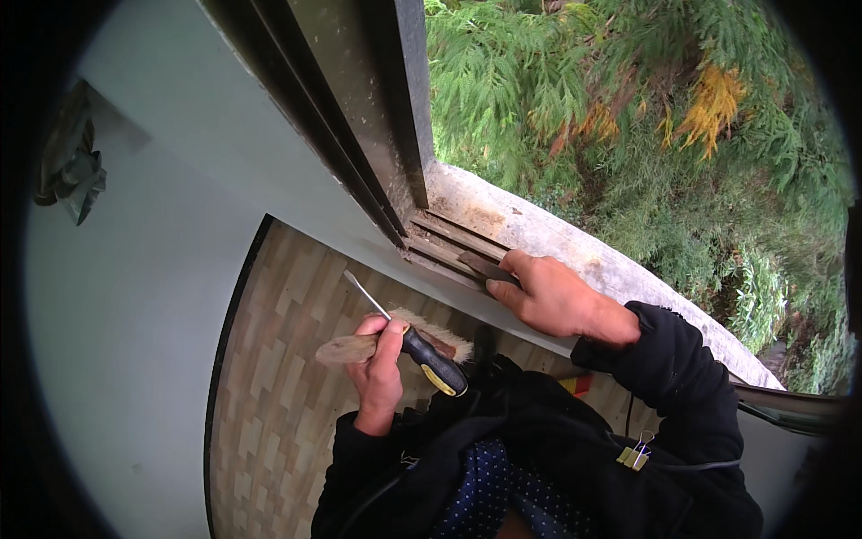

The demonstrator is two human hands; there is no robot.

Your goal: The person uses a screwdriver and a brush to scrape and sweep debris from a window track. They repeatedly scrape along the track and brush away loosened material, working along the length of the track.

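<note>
My left hand (378, 367) grips a brush with pale bristles (431, 330) and a wooden handle (347, 350). The same hand also holds a flat-blade screwdriver (434, 364) with a black and yellow handle, its tip pointing up and left. In my right hand (552, 293) is a flat, dark scraper-like blade (486, 267), lying at the window's lower sliding track (448, 252). Brown dirt (419, 224) sits in the track's corner by the upright frame. My right fingers cover the near end of the blade.
An upright dark window frame (343, 114) rises beside the track. Outside it runs a stained concrete ledge (518, 209), with green branches (606, 121) beyond. Below are a pale wall (128, 303) and wood-patterned floor (269, 377). A red and yellow object (576, 385) lies partly hidden near my body.
</note>
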